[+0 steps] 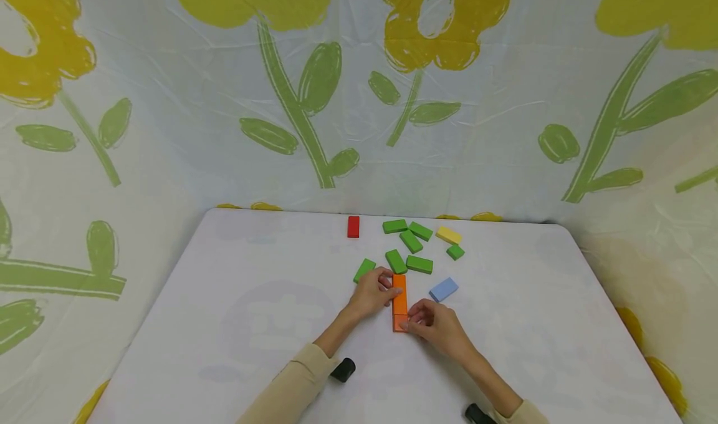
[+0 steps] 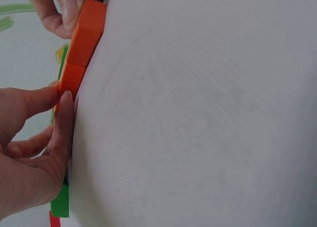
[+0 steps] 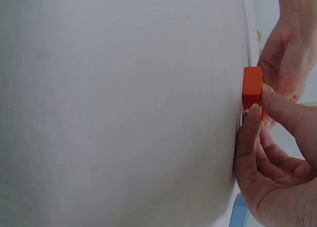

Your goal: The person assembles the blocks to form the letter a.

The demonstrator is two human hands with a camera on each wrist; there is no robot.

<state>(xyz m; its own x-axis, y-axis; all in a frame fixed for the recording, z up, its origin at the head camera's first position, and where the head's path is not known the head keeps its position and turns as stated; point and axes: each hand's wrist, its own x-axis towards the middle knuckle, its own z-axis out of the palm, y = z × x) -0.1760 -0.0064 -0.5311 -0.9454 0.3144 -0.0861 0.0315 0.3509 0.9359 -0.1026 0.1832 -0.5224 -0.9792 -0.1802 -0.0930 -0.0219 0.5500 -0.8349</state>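
Observation:
Two orange blocks lie end to end on the white table, a long one [image 1: 399, 294] farther away and a nearer one [image 1: 397, 327] whose seam with it shows. My left hand [image 1: 371, 294] pinches the far orange block [image 2: 74, 78] between thumb and finger. My right hand [image 1: 440, 329] holds the near orange block [image 3: 252, 81], thumb on top and a fingertip at its side. Beside the left fingers is a green block [image 1: 363, 270]. A light blue block [image 1: 444, 289] lies just beyond the right hand.
Several green blocks [image 1: 419, 264] are scattered beyond the orange row. A yellow block [image 1: 449, 235] lies at the back right, a red block [image 1: 353, 227] near the table's back edge. A flower-patterned cloth [image 1: 477, 131] hangs behind the table [image 1: 252, 274].

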